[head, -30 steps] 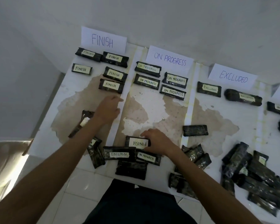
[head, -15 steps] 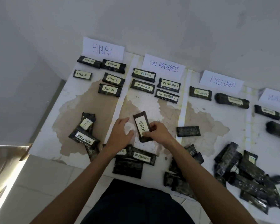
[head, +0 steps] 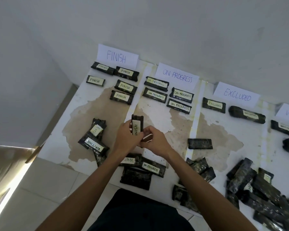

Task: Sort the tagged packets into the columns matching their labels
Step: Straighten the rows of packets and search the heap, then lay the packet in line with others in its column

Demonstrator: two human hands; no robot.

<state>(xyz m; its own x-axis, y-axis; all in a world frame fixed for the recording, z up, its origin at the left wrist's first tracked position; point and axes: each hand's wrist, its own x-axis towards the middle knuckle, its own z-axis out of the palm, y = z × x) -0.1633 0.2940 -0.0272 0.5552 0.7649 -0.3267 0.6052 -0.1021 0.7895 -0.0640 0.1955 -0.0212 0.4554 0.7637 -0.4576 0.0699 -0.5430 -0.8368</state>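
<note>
The FINISH packet (head: 137,125) is up off the counter (head: 83,114) now, standing on end betw. both hands. A sec ago it lay flat by the near pile (head: 137,179) (only the right hand was on it). The left hand (head: 126,140) curls round its side, and the right hand (head: 155,141) pinches its low end. It prob. goes under the FINISH sign (head: 117,56) next, w/ the five there.

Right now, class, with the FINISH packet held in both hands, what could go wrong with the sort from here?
1. The FINISH packet, held by the left hand and right hand, hangs over the line toward the ON PROGRESS column; set straight down, it might land in the wrong column.
2. A WAITING packet lies unsorted in the FINISH column and could be mistaken for sorted.
</note>
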